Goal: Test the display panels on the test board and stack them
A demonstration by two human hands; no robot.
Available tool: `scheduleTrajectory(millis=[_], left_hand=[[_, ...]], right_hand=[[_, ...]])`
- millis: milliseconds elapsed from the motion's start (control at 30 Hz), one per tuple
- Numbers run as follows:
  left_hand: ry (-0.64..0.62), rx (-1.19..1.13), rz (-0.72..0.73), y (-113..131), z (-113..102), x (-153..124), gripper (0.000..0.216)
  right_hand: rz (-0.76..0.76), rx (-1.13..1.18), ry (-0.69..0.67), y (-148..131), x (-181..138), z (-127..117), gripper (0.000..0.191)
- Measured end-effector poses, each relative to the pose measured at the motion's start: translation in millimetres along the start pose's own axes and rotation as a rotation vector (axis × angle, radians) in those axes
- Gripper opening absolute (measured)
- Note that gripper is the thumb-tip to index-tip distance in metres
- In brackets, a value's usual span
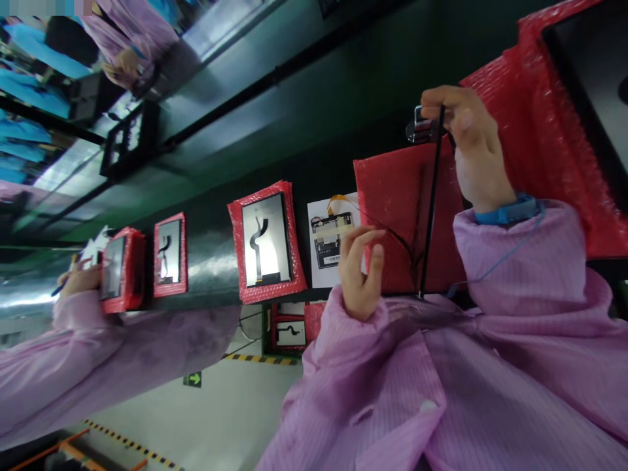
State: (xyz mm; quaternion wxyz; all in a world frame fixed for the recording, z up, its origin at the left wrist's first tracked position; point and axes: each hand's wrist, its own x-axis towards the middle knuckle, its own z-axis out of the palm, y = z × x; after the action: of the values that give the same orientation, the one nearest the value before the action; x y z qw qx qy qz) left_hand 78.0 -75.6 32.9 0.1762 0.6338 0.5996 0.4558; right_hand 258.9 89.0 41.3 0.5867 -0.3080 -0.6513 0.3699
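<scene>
My right hand (468,140) pinches the far end of a thin black panel (432,209), seen almost edge-on. The panel stands tilted over a red bubble-wrap sheet (392,196), its near end close to my body. A small shiny metal-like piece (419,131) shows beside the right fingertips; I cannot make out what it is. My left hand (360,268) is raised with fingers slightly bent and apart, nothing visible in it. Beside it, on a white sheet (318,275), lies a black electronic module (330,258) with an orange flex cable (336,203), partly hidden by the hand.
To the left, a display panel (267,242) lies on red bubble wrap, with a smaller wrapped panel (169,255) beyond. A large dark panel (589,72) rests on red wrap at right. A co-worker's hand (81,280) is far left. A black tray (130,140) stands across the bench.
</scene>
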Motion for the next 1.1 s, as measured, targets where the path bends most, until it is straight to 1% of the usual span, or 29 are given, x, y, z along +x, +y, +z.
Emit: scheduleTrajectory(millis=[33, 67, 100, 167, 267, 433, 600, 767, 833, 933, 1000, 1067, 1100], left_hand=[[0.083, 0.158, -0.02, -14, -3, -10, 0.032], [0.132, 0.308, -0.039, -29, -6, -19, 0.033], [0.138, 0.428, -0.057, -42, -7, -28, 0.034], [0.106, 0.583, -0.066, -65, -7, -43, 0.036], [0.087, 0.673, -0.041, -81, -4, -55, 0.039], [0.034, 0.717, 0.003, -83, -3, -57, 0.039], [0.008, 0.715, -0.008, -80, -5, -55, 0.04], [-0.009, 0.72, -0.046, -80, -3, -53, 0.041], [-0.018, 0.719, -0.051, -81, -2, -54, 0.042], [0.001, 0.715, -0.04, -83, -2, -56, 0.047], [-0.012, 0.692, 0.022, -85, -4, -58, 0.053], [-0.103, 0.651, 0.157, -86, -6, -59, 0.057], [-0.17, 0.636, 0.224, -87, -7, -59, 0.056]], right_hand=[[-0.002, 0.004, 0.007, 0, 0, 0, 0.043], [-0.002, 0.005, 0.008, -1, 0, 1, 0.043], [0.003, 0.002, -0.002, -1, -1, 1, 0.043], [0.015, -0.015, -0.035, -2, -1, 1, 0.042], [0.02, -0.054, -0.06, -4, -1, 1, 0.039], [0.012, -0.085, -0.06, -5, -2, 0, 0.041], [0.016, -0.088, -0.042, -7, -2, 2, 0.04], [0.025, -0.105, -0.031, -14, -1, -2, 0.045], [0.026, -0.148, -0.063, -17, 1, -6, 0.048], [0.079, -0.253, -0.177, -19, 2, -13, 0.055], [0.166, -0.312, -0.245, -21, 0, -18, 0.067], [0.272, -0.366, -0.259, -25, -5, -24, 0.079], [0.324, -0.399, -0.245, -28, -9, -28, 0.079]])
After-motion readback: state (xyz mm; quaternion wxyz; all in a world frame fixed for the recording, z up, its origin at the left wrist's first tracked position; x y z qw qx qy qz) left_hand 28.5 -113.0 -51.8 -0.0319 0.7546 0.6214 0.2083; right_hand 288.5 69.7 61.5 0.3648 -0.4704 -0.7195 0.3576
